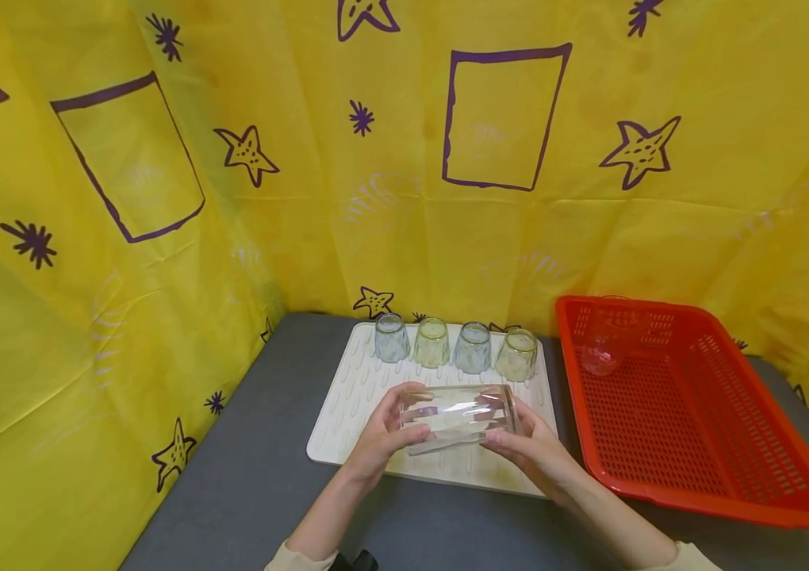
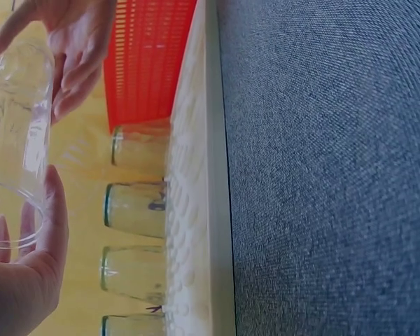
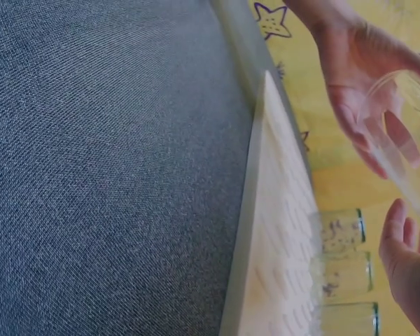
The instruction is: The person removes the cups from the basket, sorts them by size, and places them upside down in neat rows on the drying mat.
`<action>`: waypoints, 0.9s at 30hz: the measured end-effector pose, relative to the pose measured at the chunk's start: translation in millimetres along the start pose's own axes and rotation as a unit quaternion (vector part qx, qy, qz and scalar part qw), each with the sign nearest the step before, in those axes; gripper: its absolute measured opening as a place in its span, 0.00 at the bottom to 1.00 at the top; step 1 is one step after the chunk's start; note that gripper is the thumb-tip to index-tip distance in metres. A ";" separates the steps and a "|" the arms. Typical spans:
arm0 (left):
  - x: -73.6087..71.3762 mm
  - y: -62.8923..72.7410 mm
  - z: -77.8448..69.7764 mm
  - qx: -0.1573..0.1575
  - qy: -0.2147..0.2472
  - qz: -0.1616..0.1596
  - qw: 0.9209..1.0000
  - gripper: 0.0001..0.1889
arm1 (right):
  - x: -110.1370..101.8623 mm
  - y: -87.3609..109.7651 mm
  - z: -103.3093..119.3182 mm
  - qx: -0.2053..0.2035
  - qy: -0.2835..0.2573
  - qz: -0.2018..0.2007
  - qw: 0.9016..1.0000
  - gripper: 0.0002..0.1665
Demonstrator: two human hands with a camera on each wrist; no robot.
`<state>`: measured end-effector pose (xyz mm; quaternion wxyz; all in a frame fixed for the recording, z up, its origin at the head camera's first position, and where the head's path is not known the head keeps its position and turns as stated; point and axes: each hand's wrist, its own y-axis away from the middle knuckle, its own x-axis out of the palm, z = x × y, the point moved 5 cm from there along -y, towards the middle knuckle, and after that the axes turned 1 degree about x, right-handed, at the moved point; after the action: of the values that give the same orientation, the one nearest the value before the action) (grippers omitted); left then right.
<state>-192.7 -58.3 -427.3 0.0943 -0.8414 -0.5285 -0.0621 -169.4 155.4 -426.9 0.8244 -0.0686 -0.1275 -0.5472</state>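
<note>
A clear glass jar (image 1: 456, 414) lies sideways in the air above the front of a white ridged drying mat (image 1: 347, 428). My left hand (image 1: 385, 432) grips one end of it, thumb along the near side. At the other end my right hand (image 1: 536, 448) holds it with thumb and fingers. The left wrist view shows the jar (image 2: 17, 126) between both hands, its round rim near the left palm. In the right wrist view the jar (image 3: 406, 133) is partly cut off by the frame edge.
Along the mat's back edge stand several upturned tumblers, bluish (image 1: 392, 339) and yellowish (image 1: 431, 343). To the right sits a red slotted basket (image 1: 669, 428) with a clear glass (image 1: 600, 355) in its back left corner. Yellow patterned cloth (image 1: 404, 238) hangs behind the grey table (image 1: 262, 444).
</note>
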 end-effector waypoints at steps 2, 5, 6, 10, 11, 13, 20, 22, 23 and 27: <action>-0.9 0.3 0.9 -0.002 -0.001 0.004 1.000 0.35 | 0.7 -0.7 -0.9 0.000 -0.016 -0.002 1.000 0.41; -3.3 0.7 1.8 -0.006 -0.006 0.006 1.000 0.33 | 3.0 -2.3 -1.7 0.002 -0.034 -0.008 0.999 0.42; -4.2 0.7 2.2 -0.007 -0.008 0.006 1.000 0.33 | 4.3 -2.8 -1.5 0.002 -0.038 -0.009 0.999 0.43; -7.8 1.0 2.9 -0.012 -0.007 0.006 1.000 0.33 | 9.9 -5.9 0.2 0.001 -0.041 -0.014 0.999 0.43; -8.7 1.1 2.9 -0.011 -0.007 0.008 1.000 0.33 | 11.1 -7.2 0.8 0.002 -0.042 -0.018 0.999 0.43; -11.1 1.2 2.9 -0.011 -0.008 0.009 1.000 0.35 | 13.3 -10.0 2.1 -0.001 -0.043 -0.024 0.999 0.44; -32.3 2.1 4.0 -0.011 -0.059 -0.047 0.997 0.33 | 17.9 -24.7 3.9 0.001 0.016 -0.081 0.997 0.44; -41.9 1.7 3.4 -0.006 -0.076 -0.082 0.994 0.30 | 18.2 -30.4 3.5 0.008 0.041 -0.105 0.994 0.44; -47.4 1.8 3.1 -0.004 -0.085 -0.102 0.991 0.28 | 18.8 -33.4 3.3 0.009 0.053 -0.113 0.992 0.44; -73.1 3.2 -0.1 0.022 -0.135 -0.181 0.974 0.23 | 23.0 -46.2 4.0 -0.004 0.097 -0.130 0.987 0.41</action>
<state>-221.5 -123.8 -442.4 0.0277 -0.7299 -0.6813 0.0476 -203.9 118.0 -417.7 0.7542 -0.0014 -0.0524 -0.6546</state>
